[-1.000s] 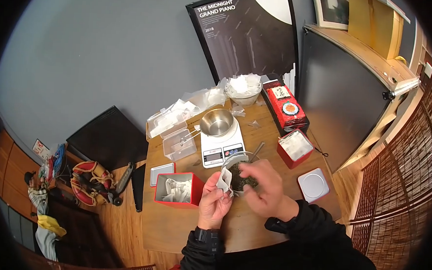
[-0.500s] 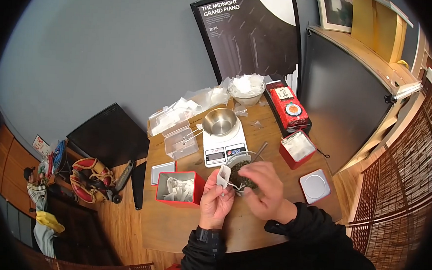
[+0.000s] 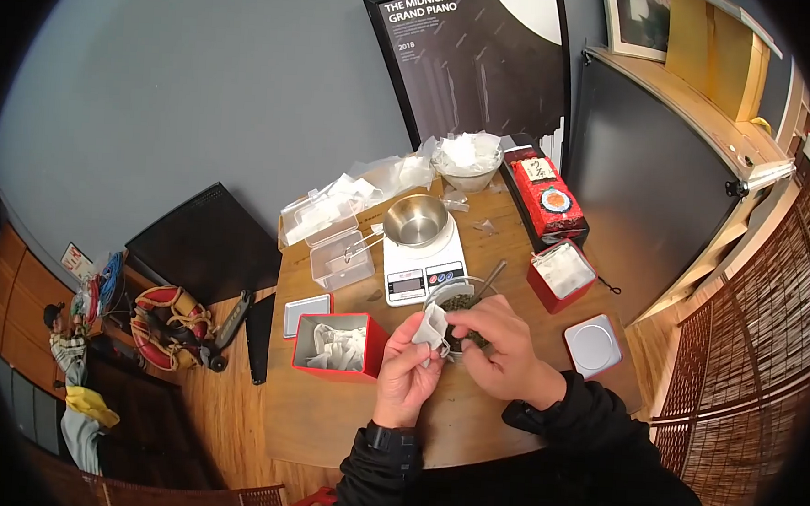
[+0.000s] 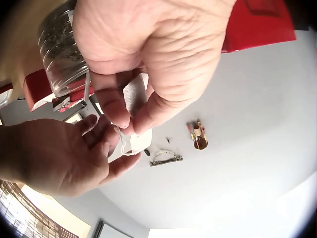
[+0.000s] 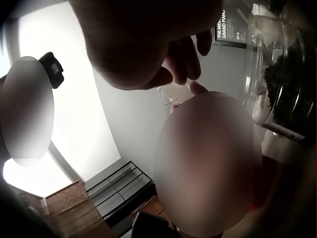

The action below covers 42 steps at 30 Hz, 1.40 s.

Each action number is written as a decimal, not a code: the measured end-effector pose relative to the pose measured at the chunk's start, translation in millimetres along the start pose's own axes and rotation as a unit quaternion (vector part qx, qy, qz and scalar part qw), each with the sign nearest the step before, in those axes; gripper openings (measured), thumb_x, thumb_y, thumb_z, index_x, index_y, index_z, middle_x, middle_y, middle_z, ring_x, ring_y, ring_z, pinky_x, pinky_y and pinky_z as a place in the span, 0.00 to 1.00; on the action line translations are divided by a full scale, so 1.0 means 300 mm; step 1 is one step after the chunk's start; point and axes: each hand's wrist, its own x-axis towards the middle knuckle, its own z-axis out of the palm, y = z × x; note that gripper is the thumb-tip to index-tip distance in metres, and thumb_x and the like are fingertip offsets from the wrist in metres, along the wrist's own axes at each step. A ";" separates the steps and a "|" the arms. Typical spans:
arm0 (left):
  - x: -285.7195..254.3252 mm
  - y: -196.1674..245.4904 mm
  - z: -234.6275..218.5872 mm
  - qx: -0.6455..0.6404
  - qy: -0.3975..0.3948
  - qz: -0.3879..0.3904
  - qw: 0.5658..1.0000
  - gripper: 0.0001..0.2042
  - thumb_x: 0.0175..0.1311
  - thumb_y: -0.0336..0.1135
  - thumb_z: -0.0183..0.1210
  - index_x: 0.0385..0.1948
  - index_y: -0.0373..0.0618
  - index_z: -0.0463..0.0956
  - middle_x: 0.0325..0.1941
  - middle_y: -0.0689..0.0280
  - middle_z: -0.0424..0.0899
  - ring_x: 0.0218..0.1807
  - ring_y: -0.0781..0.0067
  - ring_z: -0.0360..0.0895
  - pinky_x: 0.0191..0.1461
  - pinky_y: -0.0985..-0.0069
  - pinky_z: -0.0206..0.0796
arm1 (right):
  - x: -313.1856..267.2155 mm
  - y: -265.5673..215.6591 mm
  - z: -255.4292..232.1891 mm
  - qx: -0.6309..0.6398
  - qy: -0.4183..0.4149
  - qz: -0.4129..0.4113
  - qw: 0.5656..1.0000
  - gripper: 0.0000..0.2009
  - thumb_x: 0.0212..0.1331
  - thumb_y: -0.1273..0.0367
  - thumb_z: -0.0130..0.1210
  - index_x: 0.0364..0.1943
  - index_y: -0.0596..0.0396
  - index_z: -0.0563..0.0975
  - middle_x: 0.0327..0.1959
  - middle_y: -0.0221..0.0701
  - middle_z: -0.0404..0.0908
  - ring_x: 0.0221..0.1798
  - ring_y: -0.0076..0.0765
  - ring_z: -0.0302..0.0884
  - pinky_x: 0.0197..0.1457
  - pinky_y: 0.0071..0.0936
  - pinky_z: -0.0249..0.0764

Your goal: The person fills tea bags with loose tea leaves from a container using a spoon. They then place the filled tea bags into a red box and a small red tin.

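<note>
My left hand [image 3: 406, 381] pinches a white paper tea bag [image 3: 432, 328] between thumb and fingers. A string loops from the bag in the left wrist view. My right hand [image 3: 502, 354] is at the bag's right side, its index fingertip right at the bag's edge and its thumb apart below. Just behind both hands stands a clear jar [image 4: 62, 49] of dark loose tea leaves [image 5: 290, 84], with a spoon handle [image 3: 492, 278] sticking out. The hands hide part of the jar.
Left of the hands, a red tin [image 3: 377, 348] holds white tea bags; another red tin [image 3: 559, 293] stands right. A steel bowl [image 3: 416, 221] sits on a white scale [image 3: 407, 288]. A plastic box [image 3: 345, 270], lids, a bowl of bags [image 3: 469, 176] and a red package [image 3: 550, 210] surround them.
My right hand has moved in towards the tea bag, its index finger now at the bag's edge. The left hand keeps its hold, and the head view has shifted slightly.
</note>
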 end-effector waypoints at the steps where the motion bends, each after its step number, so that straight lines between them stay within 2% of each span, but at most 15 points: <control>1: 0.006 0.002 0.004 -0.003 -0.005 -0.002 1.000 0.23 0.59 0.15 0.57 0.58 0.42 0.76 0.49 0.53 0.83 0.39 0.69 0.82 0.36 0.79 0.74 | 0.007 0.007 -0.010 -0.002 0.001 -0.002 1.000 0.21 0.43 0.83 0.53 0.46 0.57 0.79 0.30 0.31 0.79 0.33 0.38 0.74 0.41 0.34 0.67; 3: -0.002 0.011 0.011 0.018 0.006 -0.004 1.000 0.23 0.59 0.15 0.57 0.57 0.42 0.76 0.48 0.53 0.84 0.38 0.68 0.83 0.35 0.79 0.75 | 0.005 0.011 -0.021 0.011 -0.048 0.001 0.999 0.21 0.42 0.83 0.52 0.45 0.56 0.80 0.29 0.29 0.79 0.32 0.38 0.74 0.41 0.33 0.67; 12: -0.015 0.042 0.036 0.168 0.029 0.003 0.985 0.24 0.56 0.13 0.60 0.56 0.41 0.77 0.44 0.53 0.85 0.34 0.69 0.83 0.31 0.78 0.74 | -0.003 0.009 -0.044 0.065 -0.085 0.072 0.992 0.19 0.44 0.82 0.53 0.45 0.55 0.79 0.27 0.29 0.78 0.30 0.35 0.73 0.37 0.30 0.67; 16: -0.014 0.045 0.047 0.215 0.035 0.010 0.976 0.25 0.54 0.12 0.61 0.56 0.40 0.77 0.41 0.54 0.86 0.31 0.70 0.82 0.32 0.78 0.75 | -0.014 0.022 -0.048 0.061 -0.113 0.065 0.990 0.16 0.47 0.80 0.56 0.43 0.55 0.80 0.27 0.31 0.79 0.30 0.35 0.75 0.37 0.30 0.69; 18: -0.017 0.043 0.049 0.230 0.041 0.016 0.972 0.25 0.54 0.12 0.62 0.56 0.40 0.77 0.39 0.54 0.86 0.29 0.71 0.82 0.32 0.78 0.75 | -0.020 0.010 -0.040 0.117 -0.109 0.130 0.978 0.11 0.52 0.76 0.60 0.41 0.57 0.80 0.27 0.33 0.79 0.31 0.33 0.76 0.36 0.29 0.71; 19: -0.017 0.043 0.050 0.244 0.047 0.022 0.968 0.25 0.53 0.12 0.62 0.56 0.40 0.77 0.38 0.55 0.86 0.28 0.72 0.82 0.32 0.78 0.75 | -0.020 0.009 -0.039 0.117 -0.109 0.130 0.979 0.11 0.52 0.76 0.60 0.41 0.57 0.80 0.27 0.33 0.79 0.31 0.33 0.76 0.36 0.29 0.71; 21: -0.018 0.043 0.057 0.265 0.048 0.026 0.963 0.25 0.53 0.12 0.63 0.56 0.39 0.77 0.38 0.55 0.86 0.28 0.73 0.81 0.32 0.79 0.75 | -0.021 0.008 -0.035 0.142 -0.121 0.144 0.972 0.08 0.54 0.74 0.62 0.38 0.59 0.78 0.26 0.32 0.77 0.27 0.28 0.76 0.30 0.27 0.70; 22: -0.018 0.043 0.059 0.286 0.048 0.031 0.957 0.25 0.53 0.12 0.63 0.56 0.38 0.77 0.37 0.56 0.86 0.28 0.74 0.81 0.32 0.80 0.74 | -0.025 0.015 -0.032 0.142 -0.121 0.144 0.972 0.08 0.54 0.74 0.62 0.38 0.59 0.78 0.26 0.32 0.77 0.27 0.28 0.76 0.30 0.27 0.70; 24: -0.019 0.043 0.059 0.303 0.049 0.031 0.951 0.25 0.53 0.13 0.64 0.56 0.38 0.77 0.37 0.56 0.86 0.28 0.75 0.81 0.32 0.80 0.74 | -0.037 0.037 -0.026 0.134 -0.122 0.163 0.970 0.06 0.56 0.73 0.62 0.35 0.60 0.79 0.26 0.31 0.77 0.26 0.21 0.72 0.29 0.23 0.68; 31: -0.028 0.058 0.086 0.389 0.049 0.027 0.920 0.26 0.53 0.16 0.66 0.57 0.37 0.76 0.37 0.59 0.86 0.30 0.79 0.81 0.32 0.82 0.73 | -0.051 0.045 -0.026 0.180 -0.089 0.245 0.949 0.06 0.61 0.71 0.61 0.34 0.61 0.79 0.25 0.26 0.76 0.27 0.16 0.68 0.30 0.21 0.66; 33: -0.027 0.067 0.092 0.404 0.052 0.027 0.913 0.26 0.53 0.16 0.66 0.57 0.37 0.76 0.37 0.59 0.86 0.29 0.79 0.81 0.32 0.83 0.73 | -0.049 0.047 -0.036 0.195 -0.139 0.284 0.929 0.05 0.62 0.73 0.59 0.34 0.61 0.81 0.29 0.27 0.80 0.34 0.19 0.74 0.37 0.22 0.69; 37: -0.024 0.062 0.111 0.427 0.069 0.029 0.901 0.26 0.53 0.16 0.66 0.57 0.37 0.76 0.35 0.61 0.86 0.28 0.80 0.80 0.32 0.83 0.73 | -0.055 0.044 -0.037 0.197 -0.128 0.300 0.925 0.05 0.63 0.74 0.58 0.37 0.62 0.81 0.30 0.27 0.81 0.33 0.18 0.74 0.37 0.21 0.69; 39: -0.019 0.063 0.118 0.421 0.075 0.032 0.903 0.26 0.53 0.16 0.66 0.57 0.37 0.76 0.34 0.62 0.86 0.28 0.81 0.80 0.31 0.84 0.72 | -0.062 0.049 -0.027 0.260 -0.098 0.340 0.899 0.06 0.64 0.71 0.59 0.38 0.61 0.81 0.27 0.22 0.79 0.28 0.12 0.69 0.31 0.17 0.66; 40: -0.015 0.064 0.123 0.415 0.081 0.034 0.906 0.25 0.53 0.16 0.66 0.57 0.37 0.77 0.34 0.62 0.86 0.28 0.81 0.80 0.31 0.84 0.72 | -0.059 0.048 -0.025 0.260 -0.097 0.340 0.899 0.06 0.64 0.71 0.59 0.38 0.61 0.81 0.27 0.22 0.79 0.28 0.12 0.69 0.31 0.17 0.66; 42: -0.008 0.081 0.131 0.440 0.077 0.026 0.894 0.25 0.53 0.16 0.66 0.56 0.37 0.77 0.35 0.62 0.86 0.28 0.82 0.80 0.31 0.84 0.72 | -0.057 0.047 -0.023 0.290 -0.030 0.349 0.891 0.06 0.64 0.72 0.59 0.41 0.61 0.80 0.27 0.23 0.80 0.28 0.12 0.71 0.31 0.15 0.67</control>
